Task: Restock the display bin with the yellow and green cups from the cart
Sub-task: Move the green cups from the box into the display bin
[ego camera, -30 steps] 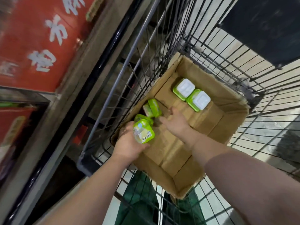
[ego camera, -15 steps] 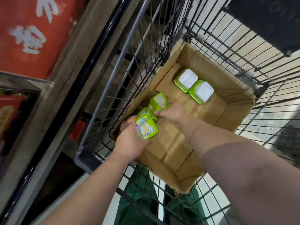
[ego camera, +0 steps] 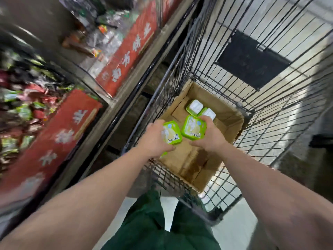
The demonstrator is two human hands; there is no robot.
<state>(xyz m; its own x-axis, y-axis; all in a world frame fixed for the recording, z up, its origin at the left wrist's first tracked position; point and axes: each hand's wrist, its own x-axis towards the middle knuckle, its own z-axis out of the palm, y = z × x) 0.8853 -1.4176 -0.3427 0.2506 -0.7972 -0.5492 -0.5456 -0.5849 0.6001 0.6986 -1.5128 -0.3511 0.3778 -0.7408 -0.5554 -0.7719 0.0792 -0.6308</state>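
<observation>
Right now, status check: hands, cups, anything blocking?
Left hand grips one cup; right hand grips another. Two cups remain in the cardboard box. Nothing blocking.

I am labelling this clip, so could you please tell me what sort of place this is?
Most likely a shop aisle during restocking. A wire cart carries a cardboard box of green cups, and beside it stand display bins with red signs, filled with wrapped snacks.
</observation>
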